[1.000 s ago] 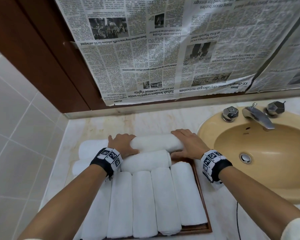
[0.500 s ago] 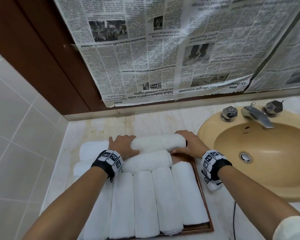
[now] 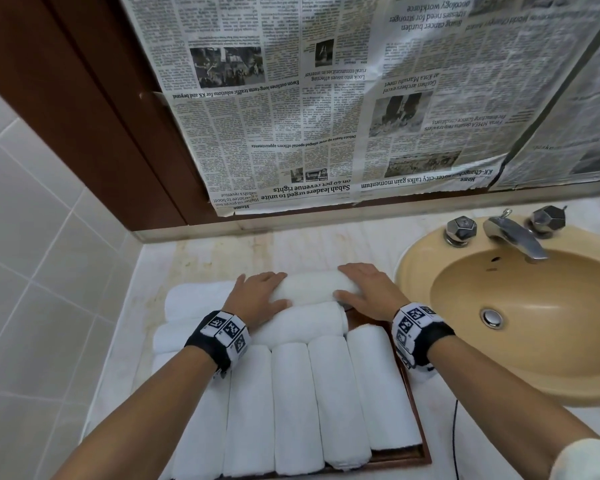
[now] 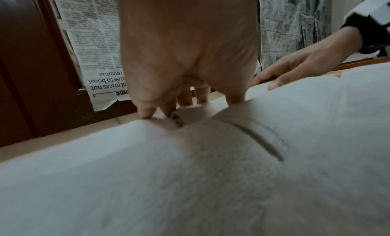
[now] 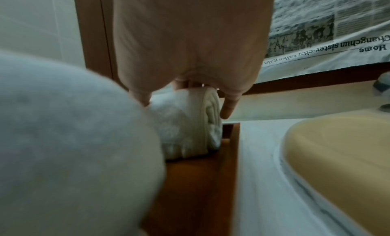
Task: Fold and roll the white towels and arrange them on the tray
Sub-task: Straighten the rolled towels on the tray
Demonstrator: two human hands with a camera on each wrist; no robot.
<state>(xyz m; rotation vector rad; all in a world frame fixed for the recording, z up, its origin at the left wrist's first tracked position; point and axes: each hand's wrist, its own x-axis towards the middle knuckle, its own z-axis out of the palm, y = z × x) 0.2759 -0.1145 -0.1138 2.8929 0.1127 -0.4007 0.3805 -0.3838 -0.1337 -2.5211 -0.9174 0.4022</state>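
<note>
A wooden tray (image 3: 417, 414) holds several rolled white towels (image 3: 333, 403) lying lengthwise, with one roll (image 3: 302, 323) set crosswise behind them. At the tray's far end lies another crosswise rolled towel (image 3: 312, 287). My left hand (image 3: 257, 299) grips its left end, fingers over the top and thumb in front. My right hand (image 3: 364, 292) grips its right end the same way. The right wrist view shows that roll's spiral end (image 5: 209, 116) under my right hand (image 5: 190, 82), above the tray's corner (image 5: 200, 181). In the left wrist view my left hand (image 4: 185, 104) rests on towelling.
More white rolls (image 3: 194, 299) lie left of the hands, by the tiled wall (image 3: 32, 271). A beige sink (image 3: 516, 306) with a metal tap (image 3: 513, 237) sits close to the tray's right side. Newspaper (image 3: 326, 116) hangs behind. A black cable (image 3: 454, 438) runs down the counter.
My right hand has shifted from beside the roll's right end to lying over it. The far roll stays at the tray's far end, and the left hand keeps its hold.
</note>
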